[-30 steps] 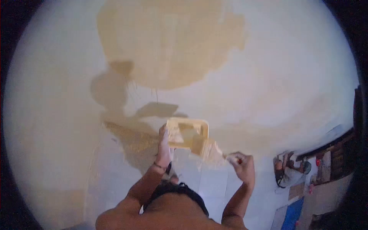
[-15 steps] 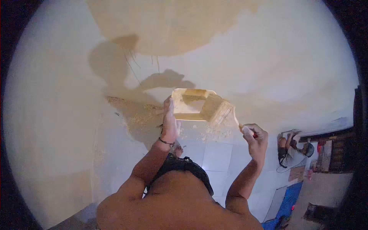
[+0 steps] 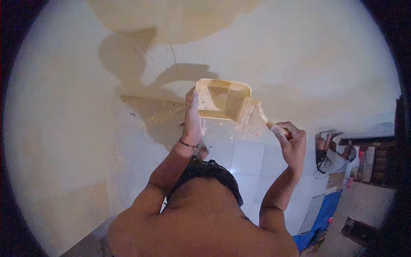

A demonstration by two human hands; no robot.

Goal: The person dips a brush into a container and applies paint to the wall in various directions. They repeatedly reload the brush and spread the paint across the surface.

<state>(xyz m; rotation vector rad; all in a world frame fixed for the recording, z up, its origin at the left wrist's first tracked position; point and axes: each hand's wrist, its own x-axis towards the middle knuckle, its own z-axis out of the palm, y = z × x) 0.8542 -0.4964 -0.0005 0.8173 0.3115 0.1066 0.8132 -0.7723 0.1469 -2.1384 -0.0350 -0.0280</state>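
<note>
The left hand point(image 3: 193, 118) grips the left end of the tray point(image 3: 214, 114), whose long axis runs crosswise, while the right hand point(image 3: 293, 138) holds the broad-headed tool point(image 3: 247, 112), head at the tray's near right corner.

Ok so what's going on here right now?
A person facing a pale wall has a tray in the left hand and a broad scraper in the right hand. The scraper's paste-smeared blade is at the tray's right side; whether they touch is hard to tell. A tan patch shows higher on the wall, and crumbs are scattered on the floor. Another person is off to the right.
</note>
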